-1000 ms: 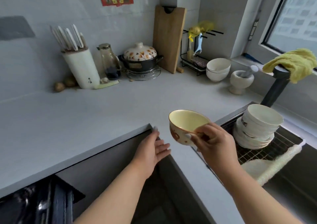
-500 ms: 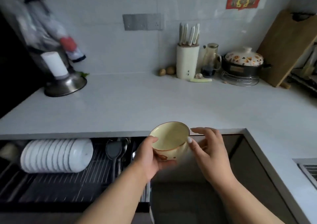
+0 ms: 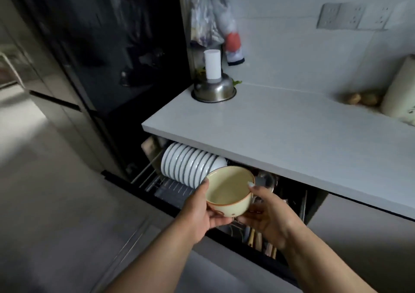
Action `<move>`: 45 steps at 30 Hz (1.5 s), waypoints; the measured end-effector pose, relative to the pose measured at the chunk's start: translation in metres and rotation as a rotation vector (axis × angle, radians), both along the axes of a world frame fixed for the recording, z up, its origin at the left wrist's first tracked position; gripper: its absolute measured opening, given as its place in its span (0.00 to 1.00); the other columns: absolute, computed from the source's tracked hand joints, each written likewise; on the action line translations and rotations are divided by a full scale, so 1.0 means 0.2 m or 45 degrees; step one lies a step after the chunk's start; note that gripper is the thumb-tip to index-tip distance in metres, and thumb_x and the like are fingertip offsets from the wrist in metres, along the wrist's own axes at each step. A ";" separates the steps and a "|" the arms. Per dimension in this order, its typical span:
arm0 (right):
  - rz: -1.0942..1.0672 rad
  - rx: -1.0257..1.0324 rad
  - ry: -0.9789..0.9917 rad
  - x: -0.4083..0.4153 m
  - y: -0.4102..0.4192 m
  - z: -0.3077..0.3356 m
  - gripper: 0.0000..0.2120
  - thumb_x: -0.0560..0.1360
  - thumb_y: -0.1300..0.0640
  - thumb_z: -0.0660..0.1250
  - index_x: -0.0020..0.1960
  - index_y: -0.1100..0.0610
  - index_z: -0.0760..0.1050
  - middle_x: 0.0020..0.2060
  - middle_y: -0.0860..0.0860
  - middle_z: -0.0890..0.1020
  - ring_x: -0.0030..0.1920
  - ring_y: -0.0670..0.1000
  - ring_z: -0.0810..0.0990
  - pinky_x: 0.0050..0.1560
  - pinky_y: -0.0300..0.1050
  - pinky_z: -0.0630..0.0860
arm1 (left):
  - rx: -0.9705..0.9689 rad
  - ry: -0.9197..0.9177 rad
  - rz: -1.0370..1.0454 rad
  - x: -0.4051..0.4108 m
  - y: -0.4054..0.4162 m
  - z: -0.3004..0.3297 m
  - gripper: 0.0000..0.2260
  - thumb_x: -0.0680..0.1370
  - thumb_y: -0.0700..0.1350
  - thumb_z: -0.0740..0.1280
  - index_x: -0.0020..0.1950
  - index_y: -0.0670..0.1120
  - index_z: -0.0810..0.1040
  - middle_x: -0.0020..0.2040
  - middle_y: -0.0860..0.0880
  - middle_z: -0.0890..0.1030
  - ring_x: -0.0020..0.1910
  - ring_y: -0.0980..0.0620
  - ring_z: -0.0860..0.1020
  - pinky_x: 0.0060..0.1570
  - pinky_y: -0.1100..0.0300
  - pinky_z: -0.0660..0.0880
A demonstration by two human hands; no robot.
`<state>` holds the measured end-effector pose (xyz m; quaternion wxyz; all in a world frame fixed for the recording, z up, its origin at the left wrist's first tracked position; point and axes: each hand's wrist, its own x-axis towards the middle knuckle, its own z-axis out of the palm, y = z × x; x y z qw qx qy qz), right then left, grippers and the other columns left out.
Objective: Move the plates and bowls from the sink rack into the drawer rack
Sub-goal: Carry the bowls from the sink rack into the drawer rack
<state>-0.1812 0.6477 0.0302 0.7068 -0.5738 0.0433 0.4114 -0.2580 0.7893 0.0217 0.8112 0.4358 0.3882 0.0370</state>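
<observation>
Yellow bowl [image 3: 229,191] now over the open drawer rack [image 3: 166,188] — left hand [image 3: 199,216] and right hand [image 3: 267,216] both cupping it, just beside the white plates [image 3: 190,167] — ready to drop in

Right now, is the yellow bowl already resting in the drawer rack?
No, both hands, left hand and right hand, hold the yellow bowl above the drawer rack.

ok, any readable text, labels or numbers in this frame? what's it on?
None can be read.
White holder at the right edge: a dark mark, too blurred to read.
Hanging bags: coloured print, blurred.
Yellow bowl, held by left hand and right hand: a pattern only, no letters.
</observation>
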 end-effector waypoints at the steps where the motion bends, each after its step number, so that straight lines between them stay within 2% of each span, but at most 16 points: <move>1: 0.026 0.004 0.011 -0.02 0.07 -0.01 0.16 0.74 0.52 0.67 0.57 0.62 0.74 0.43 0.63 0.78 0.41 0.60 0.79 0.46 0.53 0.78 | 0.011 0.002 0.025 -0.03 0.06 -0.01 0.21 0.81 0.58 0.57 0.63 0.43 0.73 0.54 0.37 0.80 0.44 0.42 0.82 0.30 0.54 0.79; 5: 0.099 -0.010 0.019 -0.05 0.31 -0.04 0.16 0.75 0.53 0.67 0.57 0.62 0.73 0.47 0.65 0.78 0.42 0.60 0.79 0.44 0.51 0.78 | 0.090 0.050 0.122 -0.11 0.25 -0.05 0.17 0.82 0.57 0.56 0.59 0.46 0.73 0.54 0.39 0.80 0.47 0.42 0.82 0.33 0.51 0.80; 7: 0.122 -0.034 0.005 -0.04 0.41 -0.05 0.14 0.75 0.54 0.66 0.56 0.61 0.74 0.46 0.65 0.79 0.42 0.60 0.80 0.47 0.52 0.78 | 0.183 0.091 0.176 -0.12 0.34 -0.07 0.15 0.82 0.57 0.55 0.58 0.48 0.73 0.55 0.41 0.79 0.50 0.41 0.81 0.39 0.48 0.81; 11: 0.143 -0.111 0.037 0.01 0.61 -0.11 0.12 0.75 0.54 0.67 0.55 0.59 0.73 0.51 0.66 0.79 0.52 0.65 0.80 0.56 0.57 0.78 | 0.418 0.207 0.208 -0.13 0.56 -0.18 0.21 0.83 0.57 0.52 0.68 0.47 0.71 0.66 0.42 0.75 0.62 0.42 0.75 0.52 0.48 0.77; 13: 0.138 -0.140 0.067 0.05 0.71 -0.15 0.13 0.75 0.55 0.67 0.57 0.60 0.72 0.52 0.66 0.78 0.52 0.65 0.80 0.51 0.56 0.79 | 0.640 0.281 0.162 -0.13 0.69 -0.24 0.23 0.83 0.56 0.50 0.73 0.46 0.67 0.70 0.43 0.71 0.67 0.43 0.71 0.57 0.50 0.73; 16: 0.177 -0.186 0.033 0.13 0.88 -0.20 0.13 0.76 0.57 0.65 0.59 0.61 0.72 0.49 0.64 0.78 0.46 0.61 0.80 0.46 0.52 0.80 | 1.032 0.466 0.114 -0.12 0.87 -0.30 0.22 0.83 0.53 0.52 0.73 0.41 0.67 0.71 0.42 0.70 0.69 0.44 0.68 0.66 0.55 0.64; 20: 0.254 -0.254 0.008 0.26 1.11 -0.29 0.16 0.76 0.56 0.65 0.61 0.60 0.70 0.50 0.63 0.78 0.46 0.60 0.80 0.35 0.47 0.78 | 1.275 0.662 0.005 -0.07 1.08 -0.38 0.25 0.83 0.53 0.55 0.77 0.42 0.60 0.76 0.42 0.62 0.75 0.45 0.60 0.73 0.52 0.56; 22: 0.265 -0.288 0.030 0.32 1.22 -0.37 0.18 0.75 0.55 0.67 0.62 0.60 0.70 0.52 0.63 0.78 0.47 0.60 0.80 0.33 0.45 0.77 | 1.321 0.694 -0.035 -0.05 1.15 -0.42 0.27 0.82 0.55 0.55 0.78 0.44 0.56 0.78 0.44 0.58 0.76 0.47 0.55 0.74 0.50 0.54; 26: 0.329 -0.377 0.000 0.39 1.43 -0.55 0.19 0.74 0.53 0.68 0.61 0.60 0.71 0.50 0.61 0.79 0.48 0.61 0.81 0.37 0.48 0.79 | 1.505 0.793 -0.137 -0.04 1.28 -0.52 0.30 0.81 0.58 0.53 0.79 0.45 0.52 0.79 0.44 0.53 0.78 0.49 0.50 0.76 0.51 0.49; 29: 0.376 -0.465 -0.008 0.40 1.56 -0.68 0.19 0.74 0.53 0.68 0.59 0.62 0.71 0.47 0.61 0.80 0.46 0.60 0.82 0.40 0.51 0.81 | 1.565 0.925 -0.304 -0.04 1.35 -0.58 0.32 0.81 0.62 0.46 0.79 0.45 0.47 0.80 0.44 0.47 0.78 0.49 0.44 0.76 0.53 0.42; 31: 0.396 -0.521 -0.010 0.40 1.63 -0.78 0.19 0.74 0.52 0.68 0.58 0.62 0.71 0.46 0.61 0.80 0.42 0.58 0.82 0.35 0.48 0.81 | 1.608 0.983 -0.403 -0.05 1.41 -0.62 0.36 0.76 0.64 0.41 0.79 0.45 0.44 0.80 0.45 0.45 0.78 0.49 0.42 0.75 0.53 0.39; 33: 0.410 -0.602 -0.034 0.39 1.70 -0.88 0.21 0.74 0.49 0.69 0.59 0.61 0.70 0.45 0.61 0.81 0.40 0.59 0.83 0.34 0.48 0.81 | 1.657 1.026 -0.505 -0.06 1.48 -0.67 0.36 0.76 0.64 0.40 0.79 0.45 0.42 0.80 0.45 0.43 0.78 0.48 0.40 0.75 0.52 0.37; 35: 0.430 -0.667 -0.065 0.38 1.76 -0.96 0.22 0.74 0.48 0.69 0.60 0.61 0.70 0.45 0.62 0.81 0.40 0.59 0.84 0.34 0.47 0.81 | 1.718 1.052 -0.581 -0.08 1.54 -0.71 0.35 0.78 0.64 0.40 0.79 0.44 0.41 0.80 0.44 0.42 0.78 0.48 0.39 0.75 0.51 0.36; 38: 0.449 -0.728 -0.073 0.36 1.84 -1.08 0.21 0.74 0.47 0.69 0.58 0.61 0.71 0.46 0.62 0.82 0.38 0.56 0.82 0.25 0.39 0.74 | 1.799 1.037 -0.642 -0.10 1.62 -0.76 0.40 0.72 0.66 0.32 0.79 0.44 0.41 0.79 0.44 0.42 0.78 0.48 0.38 0.75 0.50 0.35; 40: 0.454 -0.793 -0.072 0.34 1.90 -1.15 0.21 0.73 0.47 0.69 0.57 0.60 0.72 0.45 0.60 0.82 0.38 0.55 0.83 0.26 0.39 0.74 | 1.845 1.005 -0.675 -0.10 1.67 -0.79 0.41 0.71 0.65 0.29 0.79 0.44 0.42 0.80 0.44 0.42 0.77 0.49 0.38 0.75 0.50 0.35; 45: 0.514 -0.963 -0.098 0.31 2.05 -1.30 0.26 0.70 0.45 0.71 0.59 0.60 0.70 0.46 0.58 0.81 0.42 0.56 0.83 0.34 0.46 0.81 | 1.898 0.891 -0.705 -0.13 1.77 -0.88 0.37 0.75 0.64 0.33 0.79 0.45 0.45 0.80 0.44 0.46 0.75 0.52 0.36 0.74 0.50 0.33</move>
